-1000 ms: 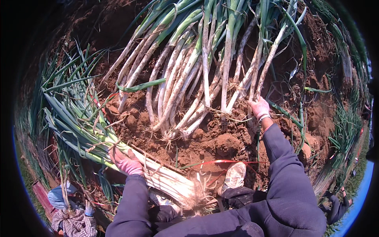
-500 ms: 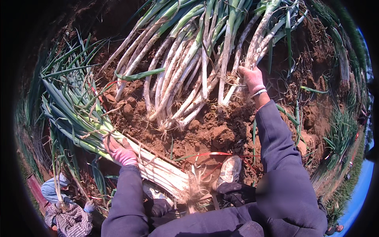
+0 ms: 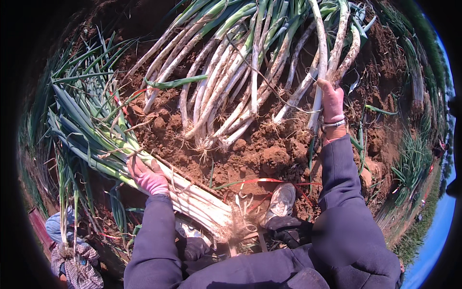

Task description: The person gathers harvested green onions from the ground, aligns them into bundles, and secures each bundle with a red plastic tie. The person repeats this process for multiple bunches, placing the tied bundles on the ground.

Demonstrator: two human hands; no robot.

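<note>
A thick bundle of long green onions (image 3: 192, 195) lies slanting in front of me, white root ends toward my feet and green leaves toward the far left. My left hand (image 3: 150, 178), in a pink glove, is curled over the bundle's upper side where white turns to green. At the right, my right hand (image 3: 332, 103) is closed round the lower white stems of a few soil-stained green onions (image 3: 339, 48). Their leaves stretch away to the far side. Beside them spreads a loose row of dirty green onions (image 3: 219, 89), roots toward me on the soil.
Red ribbon (image 3: 262, 180) lies by my right shoe (image 3: 282, 200). Brown clods (image 3: 274, 159) cover the ground. A person in a checked top (image 3: 82, 269) is at the lower left, partly behind onions. More green onions (image 3: 415, 166) lie at the far right.
My right hand has moved right and slightly nearer, with its stems now fanning apart above the fist. My left hand stays on the bundle. The person at lower left has shifted lower.
</note>
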